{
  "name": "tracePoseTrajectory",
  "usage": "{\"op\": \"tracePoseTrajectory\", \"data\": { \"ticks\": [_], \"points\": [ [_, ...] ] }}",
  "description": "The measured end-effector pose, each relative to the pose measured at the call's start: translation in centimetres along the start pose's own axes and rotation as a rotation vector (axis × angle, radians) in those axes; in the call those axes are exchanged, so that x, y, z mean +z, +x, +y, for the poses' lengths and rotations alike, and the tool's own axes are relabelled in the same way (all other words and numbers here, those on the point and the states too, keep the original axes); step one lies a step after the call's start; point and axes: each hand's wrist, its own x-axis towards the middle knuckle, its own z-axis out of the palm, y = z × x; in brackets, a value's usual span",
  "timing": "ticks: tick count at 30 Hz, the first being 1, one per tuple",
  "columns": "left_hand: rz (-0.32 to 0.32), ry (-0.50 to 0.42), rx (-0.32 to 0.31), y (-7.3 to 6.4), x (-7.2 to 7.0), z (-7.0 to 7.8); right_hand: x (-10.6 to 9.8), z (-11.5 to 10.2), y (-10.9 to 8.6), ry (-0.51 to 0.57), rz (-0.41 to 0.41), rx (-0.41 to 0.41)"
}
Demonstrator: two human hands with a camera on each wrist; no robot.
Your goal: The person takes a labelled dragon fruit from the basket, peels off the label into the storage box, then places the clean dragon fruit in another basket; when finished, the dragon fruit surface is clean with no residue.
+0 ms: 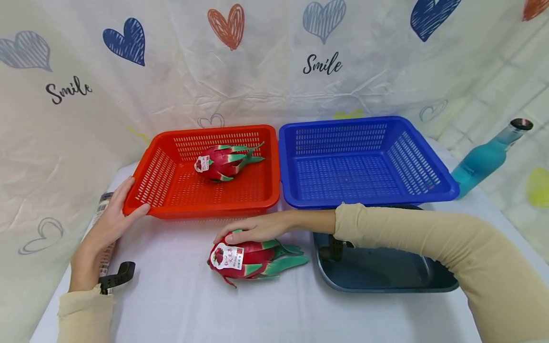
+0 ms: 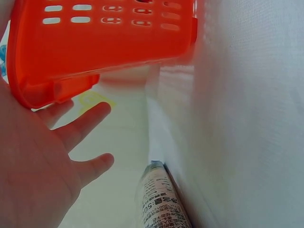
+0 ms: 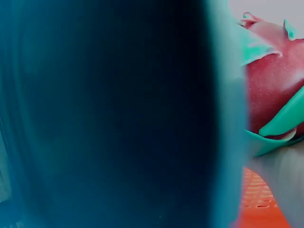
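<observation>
My right hand (image 1: 255, 228) holds a pink dragon fruit (image 1: 253, 262) from above on the white cloth, in front of the red basket. A white label shows on the fruit, and its green leaf tips point right. Some fingers are hidden behind it; the right wrist view shows only part of the hand beside the fruit (image 3: 278, 80). My left hand (image 1: 112, 216) touches the front left corner of the red basket (image 1: 210, 209). In the left wrist view, that hand's fingers (image 2: 85, 126) are straight and spread beside the basket wall. A second dragon fruit (image 1: 227, 164) lies inside the basket.
Right of the red basket stands a blue basket (image 1: 369, 200). In front of it, a dark tub (image 1: 386, 281) sits partly under my right forearm. A bottle of blue liquid (image 1: 480, 164) stands at far right. A printed cylindrical container (image 2: 164, 202) lies near my left wrist.
</observation>
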Motion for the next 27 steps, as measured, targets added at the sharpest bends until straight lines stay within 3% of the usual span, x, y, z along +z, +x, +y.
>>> {"op": "tracePoseTrajectory", "data": {
  "ticks": [9,22,25,27],
  "points": [
    [0.001,-0.005,-0.008,0.0,0.0,0.0,0.0,0.4,0.6,0.003,0.068,0.095],
    [-0.018,0.005,0.023,-0.1,0.0,0.2,-0.1,0.4,0.5,0.022,0.073,0.128],
    [0.039,0.059,0.068,-0.5,-0.3,1.0,-0.1,0.3,0.5,0.004,0.089,0.146],
    [0.127,0.073,0.162,-0.9,-0.3,1.9,0.0,0.3,0.5,-0.003,0.096,0.171]
  ]
}}
